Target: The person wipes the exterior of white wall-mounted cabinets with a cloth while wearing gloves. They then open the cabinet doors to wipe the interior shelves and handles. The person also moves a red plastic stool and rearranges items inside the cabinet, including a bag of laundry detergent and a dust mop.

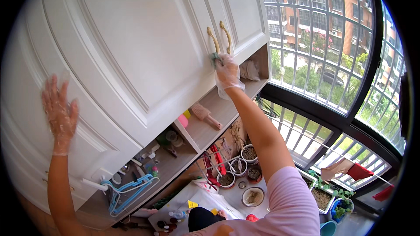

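Observation:
My right hand (227, 71), in a thin clear glove, presses a small green cloth (215, 58) against a white cabinet door (144, 39) just below its two gold handles (220, 36). My left hand (60, 113), also gloved, lies flat with fingers spread on the white cabinet door at the far left and holds nothing.
Below the doors is an open wooden shelf (218, 109) with a pink brush (205, 114), small bottles and blue hangers (129, 190). Several pots of soil (238, 172) stand on the floor. A barred window (332, 52) curves along the right.

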Motion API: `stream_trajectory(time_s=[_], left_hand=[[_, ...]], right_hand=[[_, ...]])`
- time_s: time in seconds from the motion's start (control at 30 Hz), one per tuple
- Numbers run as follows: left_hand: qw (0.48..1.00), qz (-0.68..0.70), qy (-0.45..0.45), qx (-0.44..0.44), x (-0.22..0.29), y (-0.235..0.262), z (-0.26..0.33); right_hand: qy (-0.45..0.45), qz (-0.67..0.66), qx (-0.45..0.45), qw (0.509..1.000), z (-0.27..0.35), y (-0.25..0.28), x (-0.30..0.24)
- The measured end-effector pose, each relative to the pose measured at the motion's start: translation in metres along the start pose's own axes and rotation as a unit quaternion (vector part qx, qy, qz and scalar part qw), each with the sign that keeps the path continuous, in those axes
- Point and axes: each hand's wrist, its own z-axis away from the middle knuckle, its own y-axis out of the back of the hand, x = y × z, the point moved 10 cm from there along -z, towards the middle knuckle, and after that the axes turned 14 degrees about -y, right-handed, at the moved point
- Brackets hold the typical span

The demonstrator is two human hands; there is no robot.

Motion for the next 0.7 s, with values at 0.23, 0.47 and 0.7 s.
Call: stream_trajectory(time_s=[0.23, 0.47, 0.7], left_hand=[[1.0, -0.016, -0.002, -0.022, 0.002, -0.006, 0.0], [0.999, -0.027, -0.018, -0.013, 0.004, 0.0, -0.007], [0.999, -0.021, -0.031, -0.003, 0.007, -0.001, -0.008]], right_hand=[[-0.244, -0.246, -0.022, 0.938, -0.019, 0.005, 0.036], [-0.179, -0.169, -0.037, 0.969, -0.028, 0.003, 0.023], [-0.125, -0.232, -0.076, 0.962, -0.052, 0.0, -0.003]])
